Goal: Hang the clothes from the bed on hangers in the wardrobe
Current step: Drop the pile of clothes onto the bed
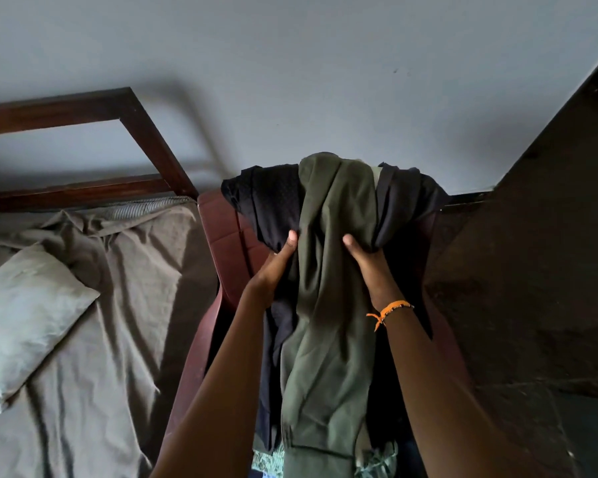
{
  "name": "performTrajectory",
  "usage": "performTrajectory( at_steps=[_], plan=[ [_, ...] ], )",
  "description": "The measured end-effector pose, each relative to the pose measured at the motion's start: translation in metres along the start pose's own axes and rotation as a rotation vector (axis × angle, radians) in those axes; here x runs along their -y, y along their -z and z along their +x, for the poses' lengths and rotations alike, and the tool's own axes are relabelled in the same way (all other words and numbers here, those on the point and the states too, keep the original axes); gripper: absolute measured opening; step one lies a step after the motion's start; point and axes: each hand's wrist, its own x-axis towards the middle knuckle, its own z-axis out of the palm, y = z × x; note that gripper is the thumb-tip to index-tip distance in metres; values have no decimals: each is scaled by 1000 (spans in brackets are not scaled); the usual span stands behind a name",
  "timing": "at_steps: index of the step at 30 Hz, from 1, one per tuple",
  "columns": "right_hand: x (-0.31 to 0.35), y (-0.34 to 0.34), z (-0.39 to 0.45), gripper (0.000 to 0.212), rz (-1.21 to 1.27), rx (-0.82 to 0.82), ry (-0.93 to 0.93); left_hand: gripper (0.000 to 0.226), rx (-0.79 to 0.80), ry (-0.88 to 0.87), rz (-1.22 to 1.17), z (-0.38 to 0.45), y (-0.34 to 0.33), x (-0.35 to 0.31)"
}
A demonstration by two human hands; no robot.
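Note:
An olive-green garment [328, 270] hangs long down the middle of the view, draped over dark black clothes [266, 201] that lie across the back of a reddish-brown chair [221, 222]. My left hand [277, 263] grips the left side of the bundle, thumb on the green cloth, fingers hidden under the fabric. My right hand [366, 260], with an orange thread at the wrist, grips the right side where green meets black [408, 201]. A patterned green cloth [377, 460] shows at the bottom.
The bed [101, 305] with a rumpled grey-brown sheet and a pale pillow [25, 315] lies on the left, its dark wooden headboard frame [145, 139] against the grey wall. A dark panel or furniture side [532, 253] fills the right.

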Motion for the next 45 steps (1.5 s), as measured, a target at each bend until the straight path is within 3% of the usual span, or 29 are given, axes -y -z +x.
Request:
performTrajectory(
  at_steps=[2, 6, 11, 17, 20, 23, 30, 35, 45],
  plan=[
    [0, -2, -6, 69, 27, 89, -28, 80, 95, 15, -45, -16, -3, -4],
    [20, -10, -14, 62, 105, 180, -74, 33, 115, -133, -47, -34, -8, -16],
    [68, -19, -26, 18, 90, 149, 81, 37, -36, -307, -35, -53, -22, -57],
    [127, -32, -48, 18, 56, 205, 250, 58, -119, -469, -1, -81, -20, -110],
    [156, -45, -66, 30, 61, 241, 358, 57, -134, -533, -16, -106, -13, -133],
    [181, -65, -88, 35, 74, 280, 451, 70, -197, -609, -35, -139, -1, -153],
    [224, -134, -156, 26, 149, 484, 587, 42, -363, -809, -14, -240, 49, -197],
    [210, -196, -214, 45, 173, 639, 546, 35, -516, -891, -2, -313, 103, -190],
    [98, -336, -408, 23, 87, 970, 444, 43, -773, -878, -28, -493, 280, -69]
  ],
)
